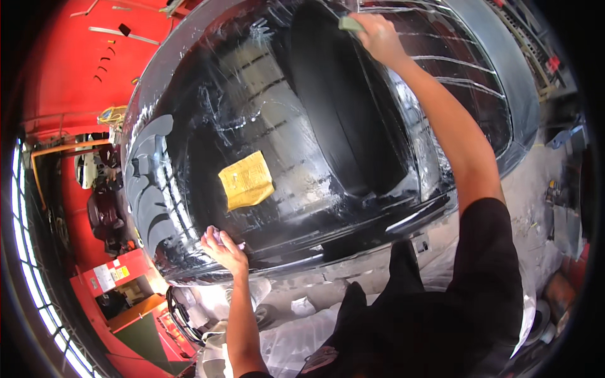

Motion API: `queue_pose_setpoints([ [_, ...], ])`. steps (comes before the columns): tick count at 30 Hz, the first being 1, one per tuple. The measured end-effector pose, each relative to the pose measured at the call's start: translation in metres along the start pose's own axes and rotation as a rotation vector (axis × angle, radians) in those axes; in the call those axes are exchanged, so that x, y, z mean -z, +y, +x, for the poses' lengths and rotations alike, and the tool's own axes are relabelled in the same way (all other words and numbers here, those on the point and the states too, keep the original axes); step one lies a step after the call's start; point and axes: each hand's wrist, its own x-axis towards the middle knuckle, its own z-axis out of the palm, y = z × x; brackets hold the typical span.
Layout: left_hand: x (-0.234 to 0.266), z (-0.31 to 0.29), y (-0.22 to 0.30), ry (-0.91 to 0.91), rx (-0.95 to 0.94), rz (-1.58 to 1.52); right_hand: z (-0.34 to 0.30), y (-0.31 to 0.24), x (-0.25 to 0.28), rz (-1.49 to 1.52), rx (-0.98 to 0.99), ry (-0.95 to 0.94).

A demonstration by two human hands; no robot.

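The right hand is closed on a green pad pressed to the wet black car body, while the left hand, well apart, braces fingers-spread on its edge near a yellow sheet.

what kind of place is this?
Most likely a car body or detailing shop. A glossy black car body, wet and streaked, fills the view; the right hand presses a green pad to it, the left hand rests at its edge, and a yellow cloth lies on the panel.
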Motion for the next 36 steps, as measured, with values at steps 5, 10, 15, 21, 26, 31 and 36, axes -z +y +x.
queue_pose_setpoints([
  [5,-0.010,0.000,0.010,-0.019,0.099,-0.181,0.043,0.023,-0.068,-0.029,-0.055,-0.057],
  [10,-0.001,-0.004,-0.003,-0.015,0.040,0.025,-0.023,-0.029,-0.020,0.132,0.005,-0.028],
  [15,-0.001,-0.006,-0.016,0.000,0.033,0.071,-0.118,-0.109,0.106,0.225,0.016,-0.130],
  [21,-0.008,0.001,-0.011,0.048,-0.036,0.092,-0.222,-0.168,0.210,0.218,-0.055,-0.179],
  [26,-0.015,0.006,-0.023,0.085,-0.076,0.132,-0.254,-0.176,0.257,0.271,-0.117,-0.282],
  [31,-0.014,0.008,-0.034,0.094,-0.068,0.174,-0.338,-0.165,0.320,0.113,-0.552,-0.052],
  [36,-0.026,0.004,-0.027,0.060,-0.064,0.177,-0.565,-0.148,0.404,-0.147,-1.167,-0.251],
])
